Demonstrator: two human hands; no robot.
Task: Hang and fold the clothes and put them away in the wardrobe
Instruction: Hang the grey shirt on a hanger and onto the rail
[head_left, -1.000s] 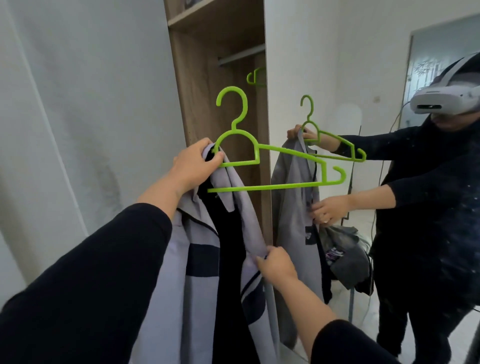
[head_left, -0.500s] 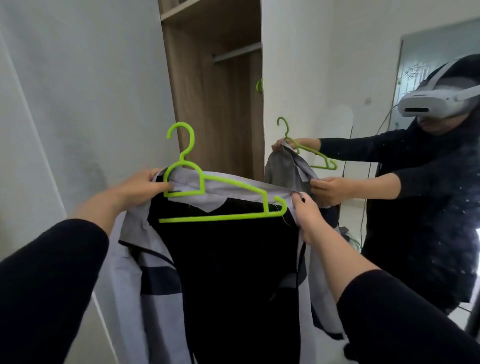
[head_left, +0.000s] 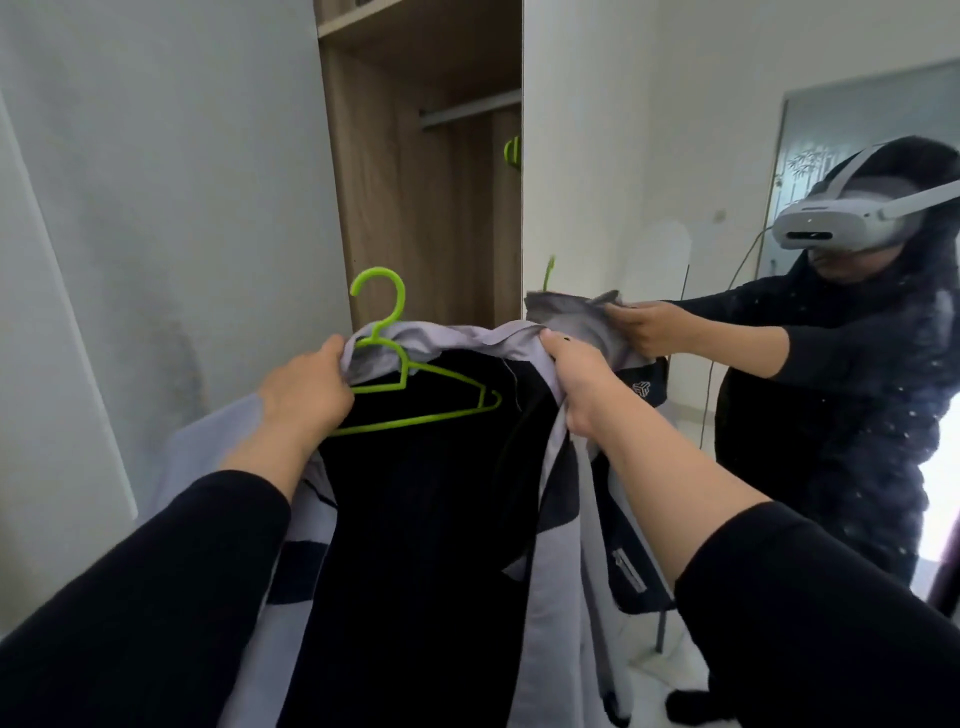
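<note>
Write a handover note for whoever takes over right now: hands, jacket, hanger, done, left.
Left hand: grips the jacket collar and the green hanger at its left end.
Right hand: grips the jacket's right shoulder, pulling it over the hanger's right arm.
Jacket: grey and black, held up in front of the open wardrobe; the hanger is partly inside it.
Done: left shoulder looks seated.
Left: seat the right shoulder, then hook the hanger on the rail, where another green hanger hangs.
</note>
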